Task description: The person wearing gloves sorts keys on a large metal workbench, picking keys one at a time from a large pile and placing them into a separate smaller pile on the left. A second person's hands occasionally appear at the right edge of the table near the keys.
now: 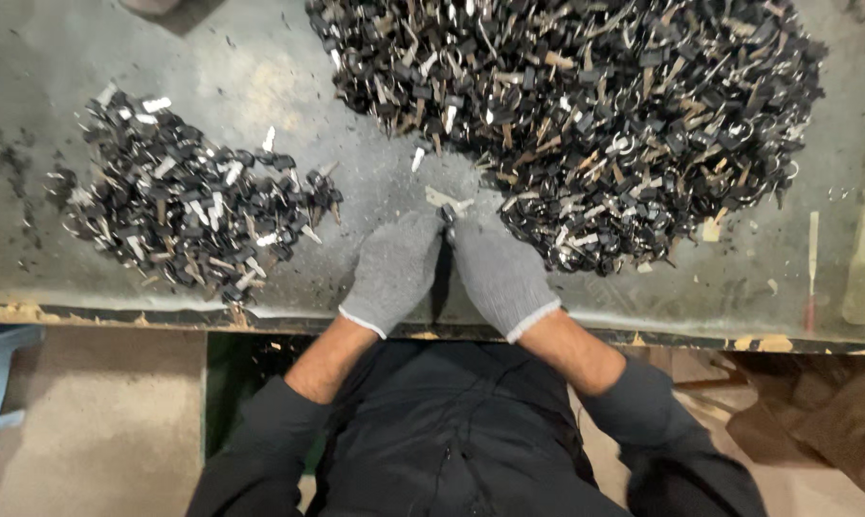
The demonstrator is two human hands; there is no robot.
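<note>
Both your grey-gloved hands, left (394, 270) and right (498, 273), meet fingertip to fingertip, jointly pinching one small black-headed metal key (448, 205). It sits above the grey counter (260, 86), between the two heaps.

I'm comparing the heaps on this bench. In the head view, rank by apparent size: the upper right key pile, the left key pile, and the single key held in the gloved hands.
1. Large upper-right pile of black-headed metal keys
2. Smaller left pile of black-headed keys
3. Single key pinched between the grey-gloved left hand and right hand
</note>
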